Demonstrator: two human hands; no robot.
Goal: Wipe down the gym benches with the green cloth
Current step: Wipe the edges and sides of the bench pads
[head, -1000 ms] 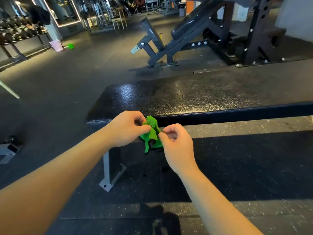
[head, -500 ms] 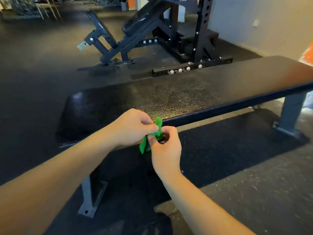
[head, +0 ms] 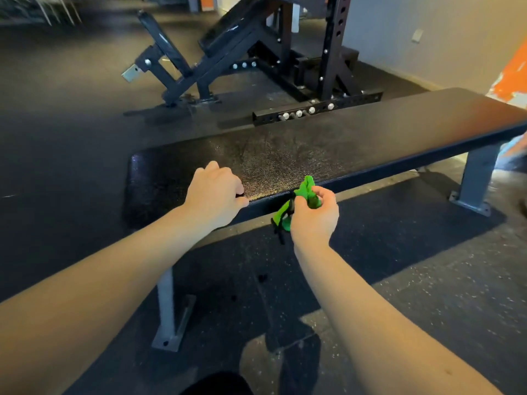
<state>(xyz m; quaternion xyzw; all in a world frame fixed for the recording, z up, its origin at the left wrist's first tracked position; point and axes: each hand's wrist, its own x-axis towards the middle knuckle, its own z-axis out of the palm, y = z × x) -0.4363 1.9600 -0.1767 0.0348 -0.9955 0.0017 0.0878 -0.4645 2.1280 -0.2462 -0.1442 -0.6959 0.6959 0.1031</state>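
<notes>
A dark, speckled rubber gym floor (head: 71, 124) is seen from head height, looking forward and down. At the back, a black steel rack (head: 333, 47) is joined to an incline bench (head: 228, 32) with its pad tilted up. Nearer, a long flat bench (head: 328, 143) with a black textured pad is laid across the view on grey metal legs (head: 168, 309); a patch of its pad near the front edge is lit and glossy. Two bare forearms are stretched toward that edge. The left hand (head: 215, 195) is held over the near edge of the pad with its fingers loosely curled and nothing in them; whether the pad is touched cannot be told. The right hand (head: 313, 215) is held just in front of the edge, and the green cloth (head: 306, 189) is pinched in it between thumb and fingers. The cloth is bunched, with one end poking up above the fingers and the other hanging below the hand, clear of the pad. The step in hand is judged to be readying the cloth, with no wiping of this bench begun. For the next move, the cloth is to be flattened onto the pad and drawn along its length under firm pressure.
</notes>
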